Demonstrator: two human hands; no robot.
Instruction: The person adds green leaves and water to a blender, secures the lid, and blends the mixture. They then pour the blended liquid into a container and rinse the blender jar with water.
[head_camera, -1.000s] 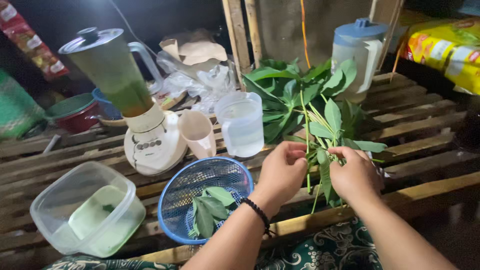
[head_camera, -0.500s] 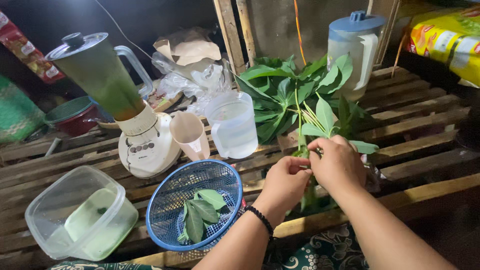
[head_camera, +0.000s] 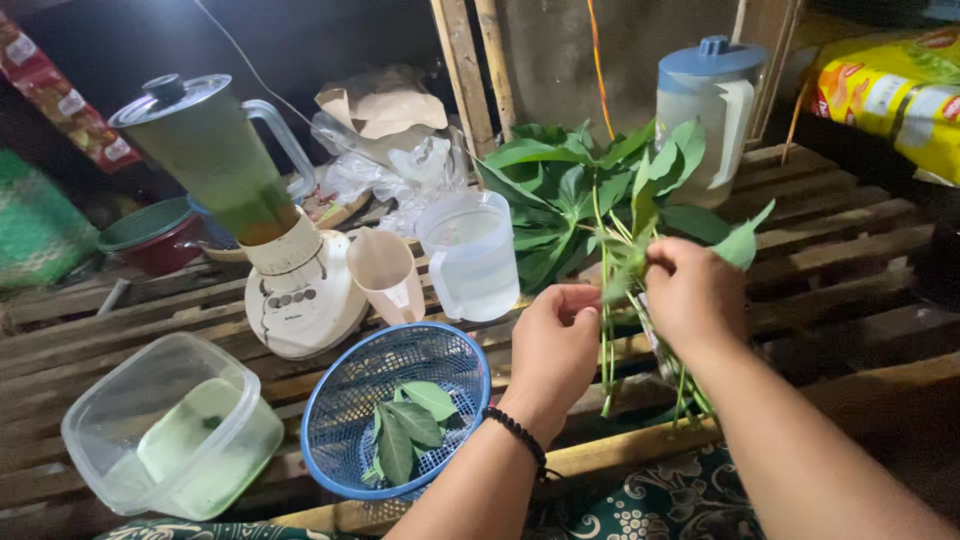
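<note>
Across the slatted bench (head_camera: 840, 250), our left hand (head_camera: 555, 345) and right hand (head_camera: 695, 295) pinch leafy stems (head_camera: 610, 250) beside the clear jug (head_camera: 470, 255) and blue basket (head_camera: 330, 420).

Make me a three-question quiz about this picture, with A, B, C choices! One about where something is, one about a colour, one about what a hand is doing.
1. Where do the picked leaves lie?
A. In the basket
B. In the clear tub
C. In the blender

2. What colour is the basket?
A. Red
B. Blue
C. Yellow

3. What is the right hand doing?
A. Resting flat
B. Holding a cup
C. Gripping leafy stems

Answers:
1. A, a few leaves sit inside the mesh basket.
2. B, its rim and mesh are blue.
3. C, its fingers close around the leafy stems, with the left hand on a stalk beside it.
</note>
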